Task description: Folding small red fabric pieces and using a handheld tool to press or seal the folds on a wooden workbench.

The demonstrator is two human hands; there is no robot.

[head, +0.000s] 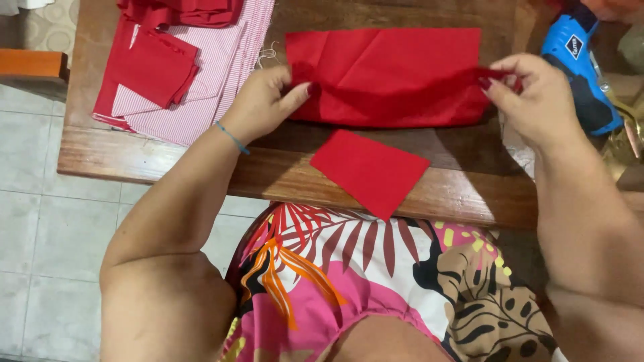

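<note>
A long folded piece of red cloth (392, 74) lies across the wooden table (469, 194). My left hand (265, 100) pinches its left end between thumb and fingers. My right hand (537, 97) grips its right end, pulled to a narrow point. A small red cloth rectangle (369, 171) lies loose near the table's front edge, partly over the edge, between my two arms.
A pile of red and red-white striped cloth pieces (178, 67) lies at the table's left. A blue glue gun (580, 67) rests at the right. Tiled floor (47, 234) lies beyond the left edge. My patterned garment (376, 281) is below.
</note>
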